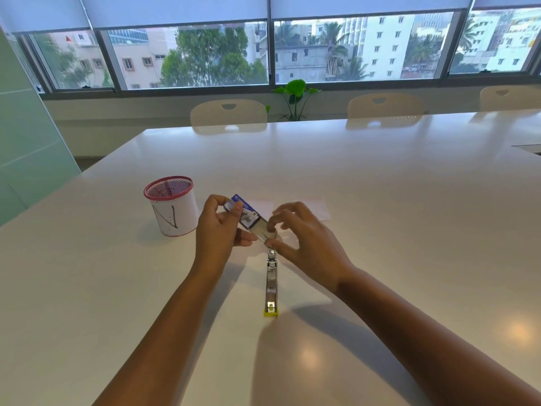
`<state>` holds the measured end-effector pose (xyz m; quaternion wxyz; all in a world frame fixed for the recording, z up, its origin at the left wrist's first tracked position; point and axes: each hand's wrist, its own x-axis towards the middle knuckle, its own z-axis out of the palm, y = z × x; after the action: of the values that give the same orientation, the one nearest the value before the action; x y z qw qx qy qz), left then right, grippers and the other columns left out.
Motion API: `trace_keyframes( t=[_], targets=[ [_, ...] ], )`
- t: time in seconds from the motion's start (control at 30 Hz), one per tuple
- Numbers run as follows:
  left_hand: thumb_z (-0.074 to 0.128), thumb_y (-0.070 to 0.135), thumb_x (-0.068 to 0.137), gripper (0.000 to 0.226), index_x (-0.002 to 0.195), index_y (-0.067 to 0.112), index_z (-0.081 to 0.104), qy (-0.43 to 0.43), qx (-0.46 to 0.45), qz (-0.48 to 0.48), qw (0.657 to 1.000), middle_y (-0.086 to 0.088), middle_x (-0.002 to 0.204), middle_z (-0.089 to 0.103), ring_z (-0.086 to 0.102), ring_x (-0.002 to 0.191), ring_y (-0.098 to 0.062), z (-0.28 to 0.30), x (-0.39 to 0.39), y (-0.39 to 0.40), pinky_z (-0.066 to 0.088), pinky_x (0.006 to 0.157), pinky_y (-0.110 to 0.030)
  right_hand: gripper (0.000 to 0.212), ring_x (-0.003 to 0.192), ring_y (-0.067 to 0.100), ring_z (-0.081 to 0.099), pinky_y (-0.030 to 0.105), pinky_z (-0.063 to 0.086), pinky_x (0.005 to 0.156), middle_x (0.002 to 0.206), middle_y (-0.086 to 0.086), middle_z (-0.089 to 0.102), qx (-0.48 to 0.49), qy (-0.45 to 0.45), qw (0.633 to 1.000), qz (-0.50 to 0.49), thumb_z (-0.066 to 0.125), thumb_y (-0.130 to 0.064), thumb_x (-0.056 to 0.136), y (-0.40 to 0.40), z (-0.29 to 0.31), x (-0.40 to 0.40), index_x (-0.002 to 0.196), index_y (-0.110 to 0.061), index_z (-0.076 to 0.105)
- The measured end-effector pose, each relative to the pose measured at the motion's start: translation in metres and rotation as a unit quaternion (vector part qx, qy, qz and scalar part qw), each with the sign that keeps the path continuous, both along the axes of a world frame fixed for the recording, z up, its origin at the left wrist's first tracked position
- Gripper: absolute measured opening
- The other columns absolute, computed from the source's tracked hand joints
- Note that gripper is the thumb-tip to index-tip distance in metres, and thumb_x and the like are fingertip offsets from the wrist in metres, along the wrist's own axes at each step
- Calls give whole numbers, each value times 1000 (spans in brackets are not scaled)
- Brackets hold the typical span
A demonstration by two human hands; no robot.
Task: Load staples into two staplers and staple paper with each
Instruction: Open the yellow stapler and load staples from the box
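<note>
My left hand [218, 230] grips a small blue staple box [244, 213] above the white table [380, 200], thumb and fingers curled round its upper end. My right hand [304, 238] pinches the silvery inner tray of staples [265, 231] where it sticks out of the box's lower end, thumb below and fingertips above. Both forearms reach in from the near edge.

Directly beneath the hands, a stapler [271, 284] lies flat on the table, opened out in a long metal strip with its yellow end [271, 312] pointing toward me. I cannot tell whether any staples sit in its channel. Just beyond my right hand, white sheets of paper [317, 210] lie on the surface, nearly the same tone as the tabletop. To the left, a white mesh pen cup with a red rim [172, 208] stands upright, well apart from the stapler.

The glossy table stretches away and mirrors ceiling lights near my right arm. Cream perforated chairs [228, 115] line its far side, with a green potted plant [295, 96] between two of them. Behind runs a long band of windows [263, 54] under half-lowered roller blinds [175, 8], looking onto trees and pale apartment blocks. A frosted green glass partition [26, 127] closes the left side.
</note>
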<state>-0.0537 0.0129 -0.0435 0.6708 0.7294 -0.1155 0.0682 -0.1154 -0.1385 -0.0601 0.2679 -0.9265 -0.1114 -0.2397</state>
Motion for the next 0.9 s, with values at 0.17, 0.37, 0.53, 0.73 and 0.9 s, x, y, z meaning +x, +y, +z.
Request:
trace_keyframes(
  t=[0.17,0.37,0.53,0.73,0.9],
  targets=[
    [51,27,89,12,97,22,45,-37,55,10,998,-8,89,66,65,49,-10,-5,1,-1,56,53,-25,32,117,13,46,33,45,91,137,-6,42,-54,20,998,18,59,-35,87,0,2,-2,118,-30,58],
    [50,27,89,15,99,18,45,-29,49,10,998,-8,89,65,64,48,-8,-5,1,-3,54,49,-19,28,116,17,46,33,48,90,133,-4,45,-35,22,999,17,66,-35,82,-2,1,1,107,-27,59],
    [48,26,92,14,99,14,46,79,-63,-20,995,-7,83,64,64,44,-9,-3,3,0,54,45,-19,17,101,5,51,18,46,78,119,-7,51,57,-12,998,22,69,-35,78,-7,5,2,92,-27,63],
    [46,23,93,15,88,10,50,186,-183,-88,961,-13,79,65,63,42,-8,-4,2,5,52,40,-18,9,80,0,58,5,46,72,101,-9,53,242,3,970,34,69,-25,79,-8,11,6,83,-23,60],
    [47,24,93,14,88,12,50,139,-140,-56,979,-11,82,66,65,45,-10,-5,3,4,53,42,-18,10,77,0,59,4,45,69,97,-13,54,249,-8,968,28,67,-27,81,-7,9,6,82,-28,58]
  ],
)
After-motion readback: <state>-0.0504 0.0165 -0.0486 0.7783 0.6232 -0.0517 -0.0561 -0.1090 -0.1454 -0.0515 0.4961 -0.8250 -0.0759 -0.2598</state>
